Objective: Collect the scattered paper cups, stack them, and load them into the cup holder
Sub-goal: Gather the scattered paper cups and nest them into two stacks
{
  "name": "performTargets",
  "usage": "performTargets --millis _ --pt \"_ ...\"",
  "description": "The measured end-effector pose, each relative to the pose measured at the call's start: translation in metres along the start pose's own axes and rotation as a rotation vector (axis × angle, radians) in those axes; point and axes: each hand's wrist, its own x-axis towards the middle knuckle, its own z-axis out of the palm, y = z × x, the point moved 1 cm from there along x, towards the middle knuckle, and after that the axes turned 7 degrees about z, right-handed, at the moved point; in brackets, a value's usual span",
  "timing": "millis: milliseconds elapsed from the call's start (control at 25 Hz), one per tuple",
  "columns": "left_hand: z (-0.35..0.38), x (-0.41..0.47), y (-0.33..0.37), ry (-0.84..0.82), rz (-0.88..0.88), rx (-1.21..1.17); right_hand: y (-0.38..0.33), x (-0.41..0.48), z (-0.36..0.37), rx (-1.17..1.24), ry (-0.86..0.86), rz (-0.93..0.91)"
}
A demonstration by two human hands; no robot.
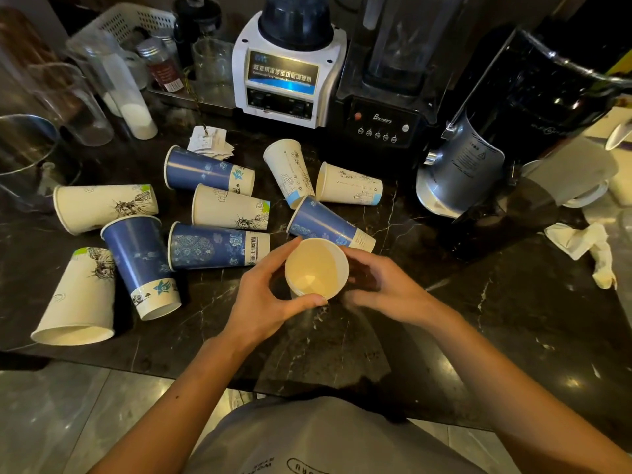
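Observation:
An upright paper cup [316,266] with its open mouth facing me stands near the middle of the dark marble counter [496,319]. My left hand [265,299] curls around its left rim and side. My right hand [379,285] touches its right side. Several cups lie on their sides behind and to the left: blue ones [208,172], [219,246], [328,225], [142,265] and white printed ones [102,205], [229,206], [290,171], [349,184], [78,299]. No cup holder is recognisable.
A white blender base [284,77], a black blender [386,97] and a black-and-silver machine [496,138] line the back. Clear jars [102,73] and a basket [126,22] stand at back left. A crumpled cloth [588,248] lies right, paper slips [208,140] behind the cups.

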Motion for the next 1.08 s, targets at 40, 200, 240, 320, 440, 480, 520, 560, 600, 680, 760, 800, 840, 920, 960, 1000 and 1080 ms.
performTargets --millis 40,200,240,320,440,480,520,560,600,680,760,800,840,920,960,1000,1080 --pt "-0.001 0.002 0.0 -0.004 -0.004 0.015 -0.001 0.003 -0.01 -0.009 0.032 0.019" --pt "-0.003 0.002 -0.002 -0.01 -0.036 0.034 -0.006 0.032 -0.049 -0.018 0.266 0.04" --pt "-0.002 0.002 -0.003 -0.008 -0.043 0.037 -0.007 0.043 -0.057 -0.037 0.306 0.048" --pt "-0.002 0.001 -0.003 0.007 -0.048 0.035 -0.005 0.07 -0.07 -0.131 0.361 0.072" --pt "-0.001 0.0 -0.002 0.01 -0.063 0.015 -0.004 0.11 -0.083 -0.373 0.405 0.068" --pt "-0.001 0.001 -0.001 0.019 -0.074 0.014 -0.005 0.124 -0.087 -0.447 0.39 0.064" --pt "-0.001 -0.001 0.0 0.029 -0.085 0.006 -0.005 0.139 -0.089 -0.519 0.36 0.069" --pt "0.0 0.0 0.002 0.015 -0.086 -0.007 -0.005 0.148 -0.092 -0.589 0.348 0.08" --pt "0.001 -0.001 0.002 0.01 -0.094 -0.011 -0.005 0.16 -0.093 -0.652 0.313 0.089" --pt "0.001 -0.001 0.003 0.021 -0.109 -0.016 -0.006 0.179 -0.096 -0.729 0.248 0.112" --pt "0.003 -0.003 0.003 0.024 -0.12 -0.026 0.002 0.189 -0.094 -0.813 0.253 0.141" --pt "0.003 -0.004 0.003 0.031 -0.122 -0.026 0.007 0.191 -0.092 -0.875 0.272 0.152" --pt "0.004 -0.005 0.003 0.052 -0.129 -0.023 0.009 0.192 -0.09 -0.938 0.293 0.15" --pt "0.007 -0.006 0.005 0.074 -0.122 -0.032 0.012 0.183 -0.091 -0.942 0.348 0.149" --pt "0.008 -0.007 0.005 0.094 -0.123 -0.034 0.011 0.178 -0.09 -0.858 0.377 0.136" --pt "0.009 -0.007 0.006 0.109 -0.113 -0.033 0.009 0.168 -0.092 -0.72 0.425 0.119" --pt "0.014 -0.008 0.007 0.128 -0.092 -0.03 0.001 0.146 -0.096 -0.413 0.499 0.045"
